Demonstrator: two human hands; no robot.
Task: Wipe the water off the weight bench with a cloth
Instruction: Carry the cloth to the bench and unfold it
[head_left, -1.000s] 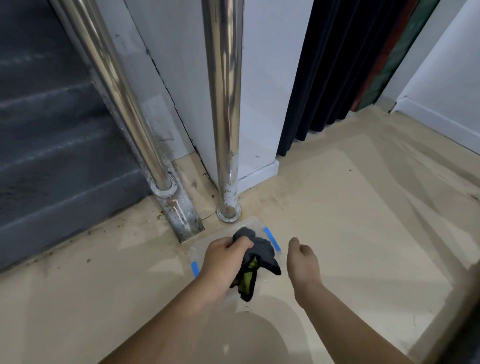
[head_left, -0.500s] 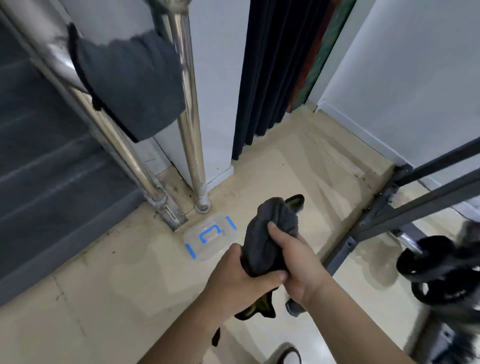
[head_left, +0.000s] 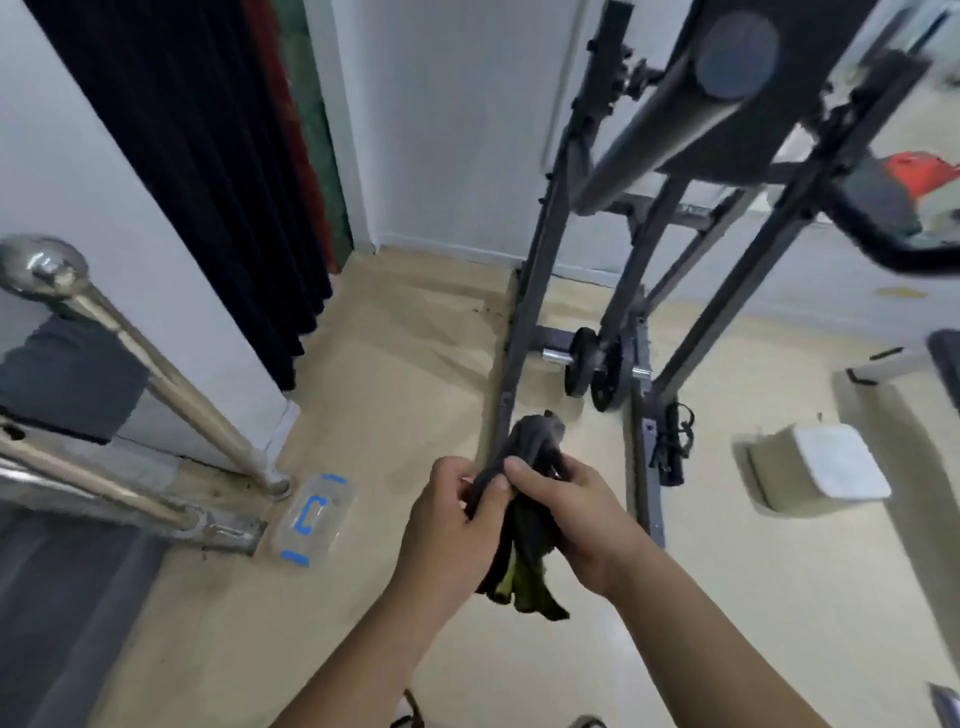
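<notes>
A dark grey cloth (head_left: 527, 452) with a green underside is bunched between both hands in front of me, its ends hanging down. My left hand (head_left: 447, 525) grips it from the left and my right hand (head_left: 587, 519) grips it from the right, thumbs on top. The weight bench (head_left: 691, 119) stands ahead at the upper right, with a dark padded board tilted upward on a dark metal frame (head_left: 524, 332). No water is visible on it from here.
A clear plastic box with blue clips (head_left: 311, 514) lies on the floor by a steel stair railing (head_left: 156, 379). A dumbbell (head_left: 592, 364) rests under the frame. A white square stool (head_left: 821, 467) stands at the right. A dark curtain (head_left: 208, 156) hangs at the left.
The view has swung right from the box and railing toward the weight bench. My right hand joined the left on the cloth, and both hands lifted it from the box.
</notes>
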